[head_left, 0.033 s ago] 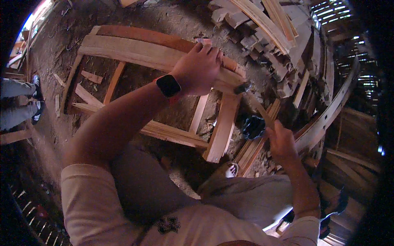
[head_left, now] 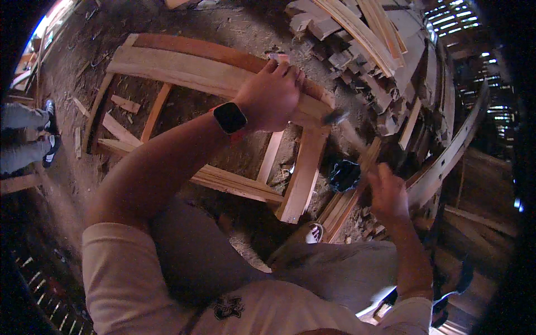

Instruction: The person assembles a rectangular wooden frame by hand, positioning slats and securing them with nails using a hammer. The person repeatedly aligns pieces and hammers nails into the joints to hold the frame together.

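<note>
A wooden frame [head_left: 184, 68] of pale planks with crosspieces lies on the ground before me, with a reddish board [head_left: 195, 47] along its far edge. My left hand [head_left: 272, 92] is closed over the top plank and board near their right end, its wrist wearing a dark watch. My right hand [head_left: 387, 195] is closed around the handle of a hammer [head_left: 335, 116]. The hammer's head, smeared by motion, is by the frame's right corner; whether it touches the wood I cannot tell. A small pinkish packet [head_left: 279, 57] sits just beyond my left fingers.
Stacked timber offcuts [head_left: 363, 67] lie at the far right. Long narrow strips [head_left: 340, 209] and a crumpled black bag [head_left: 344, 174] lie beside the frame. A curved plank [head_left: 446, 156] leans further right. Another person's legs [head_left: 25, 134] show at the left edge.
The hammer's head has shifted slightly to the right and up, and it is more blurred. My right hand has moved a little to the right. My left hand stays on the frame.
</note>
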{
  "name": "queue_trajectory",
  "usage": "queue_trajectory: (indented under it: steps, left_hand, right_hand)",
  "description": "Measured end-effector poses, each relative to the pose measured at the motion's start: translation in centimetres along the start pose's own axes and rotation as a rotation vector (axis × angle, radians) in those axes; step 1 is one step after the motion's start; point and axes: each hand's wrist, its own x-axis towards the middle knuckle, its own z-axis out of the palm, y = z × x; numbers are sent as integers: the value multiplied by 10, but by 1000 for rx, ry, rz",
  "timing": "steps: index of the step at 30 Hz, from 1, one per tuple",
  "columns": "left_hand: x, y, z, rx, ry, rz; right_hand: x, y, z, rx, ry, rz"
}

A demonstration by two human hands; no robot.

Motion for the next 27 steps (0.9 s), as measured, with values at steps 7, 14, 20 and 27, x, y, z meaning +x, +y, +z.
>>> queue_trajectory:
  steps: [7,14,20,27]
  left_hand:
    - [4,-4,-5,-83,-44,-32]
    - [1,1,-9,-107,-67,-49]
    - [0,-4,-25,-116,-242,-32]
    - [1,-5,-3,-181,-128,-36]
  right_hand:
    - [6,-11,-7,350,-58,380]
    - [1,-12,7,382,-72,389]
    - [5,-15,-7,287,158,248]
    - [-4,-8,16,323,-144,262]
